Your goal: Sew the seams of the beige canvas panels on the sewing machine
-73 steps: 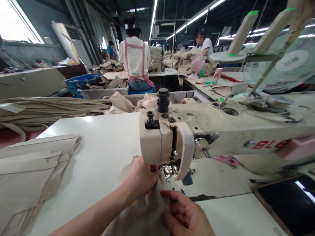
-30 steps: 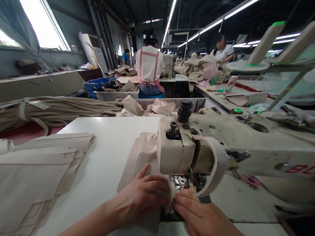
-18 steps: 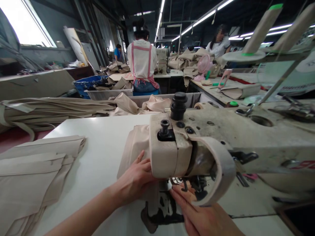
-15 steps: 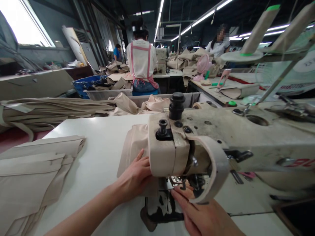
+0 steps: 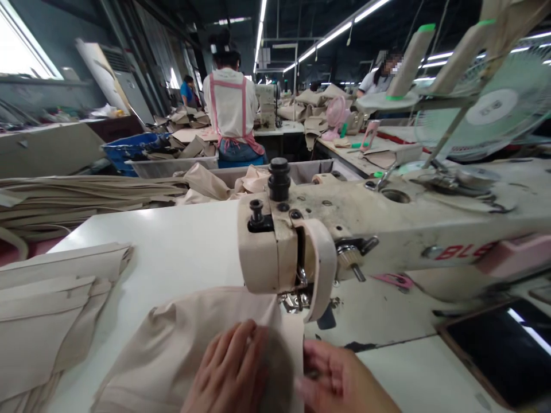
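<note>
A beige fabric piece (image 5: 189, 327) lies in loose folds on the white sewing table, its right edge reaching to the presser foot (image 5: 295, 301) of the sewing machine (image 5: 267, 246). My left hand (image 5: 232, 370) rests on top of the fabric, fingers laid over it and slightly bent. At the fabric's right edge, just in front of the needle area, my right hand (image 5: 340, 378) has its fingers curled in, with the edge between thumb and fingers. Motion blurs the fingertips a little.
Stacked beige panels (image 5: 47, 321) lie at the left. A dark-screened phone (image 5: 503, 350) and pink thread snips (image 5: 394, 280) are on the right. Behind the table stands a bin (image 5: 301, 172) with fabric. Thread cones (image 5: 411, 63) and a fan (image 5: 491, 109) rise at the right; co-workers sit beyond.
Both hands have come back from the machine head towards me. The fabric, earlier behind and left of the head, now spreads in front of the presser foot. My view has turned right.
</note>
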`<state>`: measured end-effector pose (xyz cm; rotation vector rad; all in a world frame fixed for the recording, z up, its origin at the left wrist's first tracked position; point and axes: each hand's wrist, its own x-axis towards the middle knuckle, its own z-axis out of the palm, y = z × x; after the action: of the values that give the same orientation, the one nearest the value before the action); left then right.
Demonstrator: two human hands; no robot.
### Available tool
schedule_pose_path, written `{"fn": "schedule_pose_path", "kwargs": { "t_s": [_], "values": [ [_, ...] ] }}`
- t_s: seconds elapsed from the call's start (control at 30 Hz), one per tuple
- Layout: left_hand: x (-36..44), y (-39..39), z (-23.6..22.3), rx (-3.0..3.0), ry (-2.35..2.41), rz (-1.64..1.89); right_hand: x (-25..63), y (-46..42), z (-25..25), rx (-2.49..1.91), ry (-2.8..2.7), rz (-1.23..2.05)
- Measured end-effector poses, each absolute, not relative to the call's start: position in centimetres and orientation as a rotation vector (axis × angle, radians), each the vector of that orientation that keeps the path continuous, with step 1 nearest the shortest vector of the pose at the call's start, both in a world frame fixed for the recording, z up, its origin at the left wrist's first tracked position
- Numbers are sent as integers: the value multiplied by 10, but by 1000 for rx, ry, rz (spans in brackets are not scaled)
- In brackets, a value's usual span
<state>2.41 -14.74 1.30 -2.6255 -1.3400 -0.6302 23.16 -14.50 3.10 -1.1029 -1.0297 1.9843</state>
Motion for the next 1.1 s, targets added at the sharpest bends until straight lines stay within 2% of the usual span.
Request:
{"fn": "schedule_pose_path", "kwargs": {
  "t_s": [0.2,0.43,0.73,1.1],
  "values": [
    [49,-110,41,-3187,-1479,-1092,227,-127,22,-1113,-912,1908],
    [67,-92,47,-3033,-1899,-1043,225,-133,22,-1204,-932,1863],
    [68,-97,37,-2917,-1959,-1184,229,-132,43,-1120,-687,1922],
    [68,-99,39,-3014,-1924,-1152,227,-123,36,-1245,-848,1783]
  ]
}}
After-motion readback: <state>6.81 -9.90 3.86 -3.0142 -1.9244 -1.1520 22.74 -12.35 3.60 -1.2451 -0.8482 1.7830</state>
